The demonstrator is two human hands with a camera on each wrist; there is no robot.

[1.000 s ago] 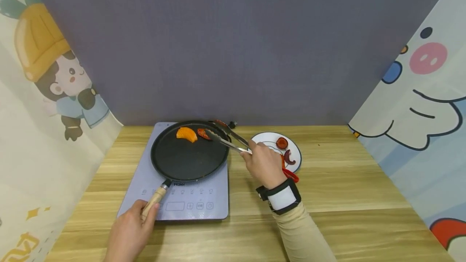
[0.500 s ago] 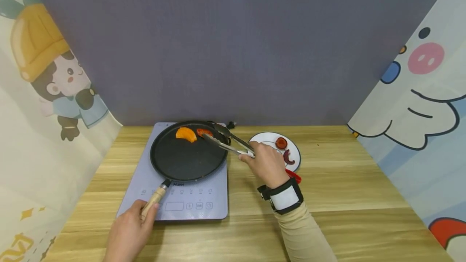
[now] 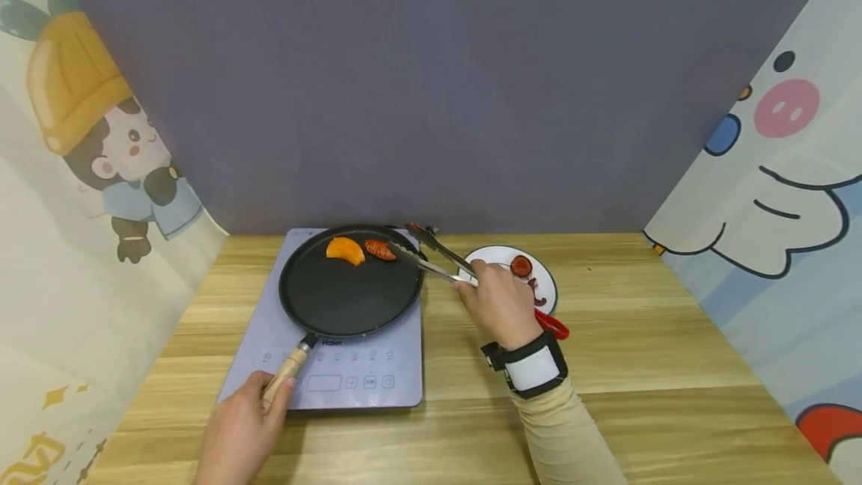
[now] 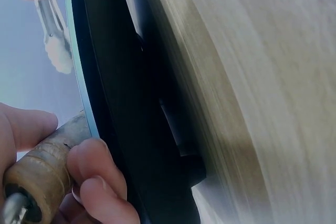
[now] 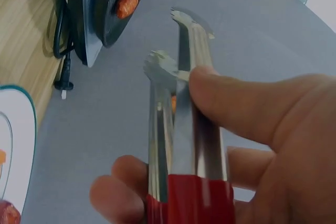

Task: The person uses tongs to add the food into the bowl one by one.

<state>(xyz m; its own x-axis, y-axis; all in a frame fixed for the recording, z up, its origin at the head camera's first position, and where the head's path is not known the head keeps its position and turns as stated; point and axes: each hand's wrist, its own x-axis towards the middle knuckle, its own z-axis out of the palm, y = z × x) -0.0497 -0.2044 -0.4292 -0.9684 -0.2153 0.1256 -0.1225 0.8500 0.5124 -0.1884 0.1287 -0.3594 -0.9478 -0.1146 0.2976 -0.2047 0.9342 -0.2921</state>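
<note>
My left hand (image 3: pixel 239 425) grips the wooden handle (image 3: pixel 286 375) of a flat black frying pan (image 3: pixel 350 298). In the left wrist view, the thumb and fingers curl round that handle (image 4: pixel 44 169). Metal tongs (image 3: pixel 441 271) with red grips are held in my right hand (image 3: pixel 501 305), their arms spread apart above the pan's right rim. In the right wrist view, nothing shows between the tips of the tongs (image 5: pixel 197 145). An orange wedge-shaped piece (image 3: pixel 346 250) and a scored red piece (image 3: pixel 381 249) lie in the pan, the red one close to the tongs' near tip.
The pan stands on a flat induction cooker (image 3: pixel 397 388). Right of it, partly behind my right hand, a white plate (image 3: pixel 554 298) bears a round reddish slice (image 3: pixel 521 266) and a dark curled piece (image 3: pixel 537 296). A black plug (image 5: pixel 64 85) lies behind the cooker. A grey wall (image 3: pixel 431 96) closes the back.
My right hand and the tongs have drawn a little to the right, away from the red piece, which now shows whole in the pan. My left hand keeps its hold on the handle.
</note>
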